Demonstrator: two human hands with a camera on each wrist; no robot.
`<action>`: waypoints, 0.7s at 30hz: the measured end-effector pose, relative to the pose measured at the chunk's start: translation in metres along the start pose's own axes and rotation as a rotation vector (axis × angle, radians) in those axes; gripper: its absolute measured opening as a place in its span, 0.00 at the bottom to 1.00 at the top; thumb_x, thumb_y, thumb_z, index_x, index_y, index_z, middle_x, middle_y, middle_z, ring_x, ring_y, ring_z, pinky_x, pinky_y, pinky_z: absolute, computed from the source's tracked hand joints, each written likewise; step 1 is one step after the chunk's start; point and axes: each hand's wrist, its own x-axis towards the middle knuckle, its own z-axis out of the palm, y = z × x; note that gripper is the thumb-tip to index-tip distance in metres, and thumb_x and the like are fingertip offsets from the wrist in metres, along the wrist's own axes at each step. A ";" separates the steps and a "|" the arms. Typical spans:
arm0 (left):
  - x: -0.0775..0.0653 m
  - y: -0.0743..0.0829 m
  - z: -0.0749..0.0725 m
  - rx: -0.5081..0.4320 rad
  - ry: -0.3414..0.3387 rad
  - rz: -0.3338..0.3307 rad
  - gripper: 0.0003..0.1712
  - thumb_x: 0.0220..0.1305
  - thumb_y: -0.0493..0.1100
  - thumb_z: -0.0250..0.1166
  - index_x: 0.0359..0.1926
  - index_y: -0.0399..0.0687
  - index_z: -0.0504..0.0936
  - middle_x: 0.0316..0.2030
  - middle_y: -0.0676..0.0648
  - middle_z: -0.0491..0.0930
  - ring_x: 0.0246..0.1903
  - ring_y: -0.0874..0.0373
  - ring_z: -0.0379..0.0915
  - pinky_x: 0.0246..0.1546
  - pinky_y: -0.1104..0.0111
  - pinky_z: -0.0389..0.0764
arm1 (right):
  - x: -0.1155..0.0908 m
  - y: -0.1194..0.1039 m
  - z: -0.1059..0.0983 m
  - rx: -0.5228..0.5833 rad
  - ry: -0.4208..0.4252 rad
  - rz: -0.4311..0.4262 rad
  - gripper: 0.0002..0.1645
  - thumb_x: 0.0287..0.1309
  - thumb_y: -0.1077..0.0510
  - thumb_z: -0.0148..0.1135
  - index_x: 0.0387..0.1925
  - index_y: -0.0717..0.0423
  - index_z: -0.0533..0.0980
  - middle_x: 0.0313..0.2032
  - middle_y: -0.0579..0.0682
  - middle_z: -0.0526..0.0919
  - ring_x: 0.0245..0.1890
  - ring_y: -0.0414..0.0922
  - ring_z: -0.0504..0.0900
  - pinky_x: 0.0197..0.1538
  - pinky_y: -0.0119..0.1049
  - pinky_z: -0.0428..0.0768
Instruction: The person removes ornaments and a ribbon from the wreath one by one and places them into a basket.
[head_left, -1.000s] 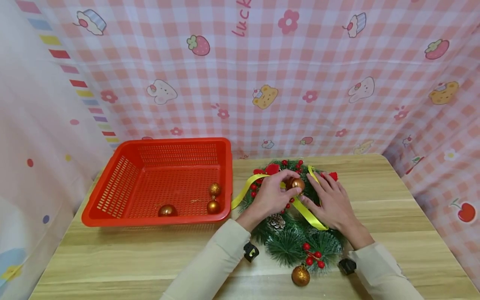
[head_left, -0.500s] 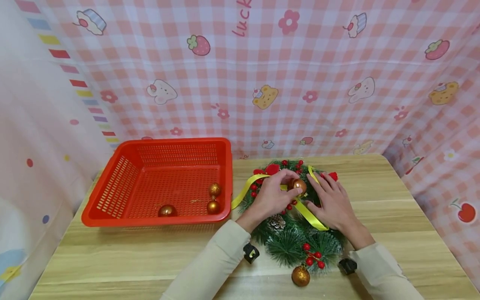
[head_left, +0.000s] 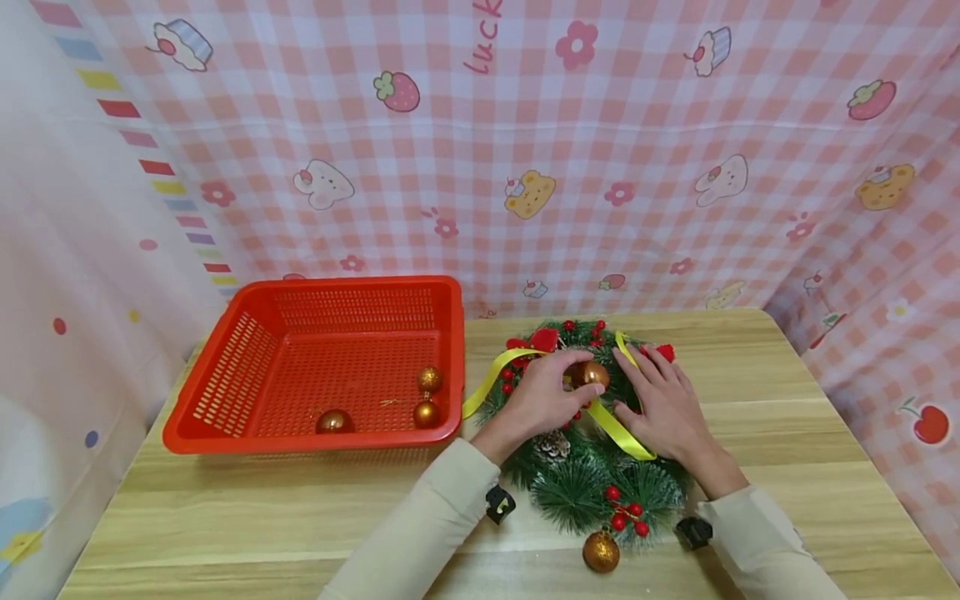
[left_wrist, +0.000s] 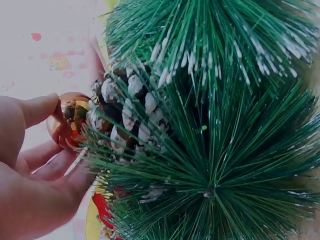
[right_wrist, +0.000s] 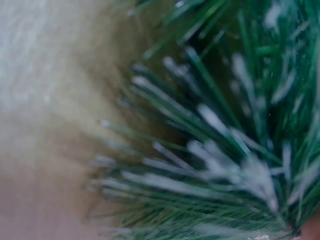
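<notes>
1. Copper-coloured bauble (head_left: pixel 595 375), glossy, located at the upper inner part of the wreath. Whether it is fastened there cannot be told.
2. Left hand (head_left: pixel 546 392), pinching the copper-coloured bauble between thumb and fingers; the left wrist view shows digits on opposite sides of it.
3. Right hand (head_left: pixel 667 408), resting on the right side of the wreath, fingers extended and slightly spread, thumb apart. The right wrist view is blurred and shows mainly needles.
4. Wreath (head_left: pixel 573 487), green with white-tipped needles, lying on the table.
5. Yellow ribbon (head_left: pixel 621 432), crossing the wreath. One length passes leftward to near the basket; contact with it cannot be judged.
6. Pine cone (head_left: pixel 552 445), white-edged, on the wreath's left side, below the left hand.
7. Red berries (head_left: pixel 626 510), clustered at the near edge of the wreath.
8. Textured gold bauble (head_left: pixel 602 552), just beside this cluster, at the wreath's near edge.
9. Red basket (head_left: pixel 457 317), perforated, left of the wreath. Inside: a brown bauble (head_left: pixel 333 422) by the near wall and two gold baubles (head_left: pixel 427 413) near the right wall.
10. Table (head_left: pixel 787 433), wood-grained, backed by a pink checked cloth (head_left: pixel 630 100).
</notes>
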 end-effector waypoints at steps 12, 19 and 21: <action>0.001 -0.002 -0.001 0.058 -0.099 -0.007 0.26 0.71 0.53 0.60 0.64 0.46 0.75 0.49 0.50 0.81 0.40 0.63 0.78 0.41 0.70 0.79 | 0.000 0.000 0.001 0.001 0.059 -0.034 0.37 0.60 0.62 0.51 0.73 0.56 0.62 0.71 0.62 0.63 0.72 0.63 0.54 0.66 0.69 0.55; 0.004 -0.005 -0.003 -0.011 -0.166 -0.002 0.24 0.76 0.52 0.51 0.66 0.44 0.69 0.48 0.50 0.75 0.38 0.63 0.73 0.44 0.69 0.76 | 0.000 -0.001 0.001 0.003 0.050 -0.024 0.36 0.62 0.63 0.50 0.73 0.55 0.62 0.72 0.61 0.63 0.73 0.63 0.53 0.66 0.69 0.54; 0.005 -0.006 -0.003 -0.050 -0.189 0.011 0.24 0.77 0.51 0.50 0.66 0.43 0.67 0.48 0.49 0.75 0.38 0.62 0.73 0.45 0.69 0.75 | 0.000 -0.001 0.001 0.000 0.054 -0.024 0.36 0.61 0.63 0.50 0.73 0.56 0.62 0.71 0.61 0.63 0.73 0.63 0.53 0.66 0.69 0.54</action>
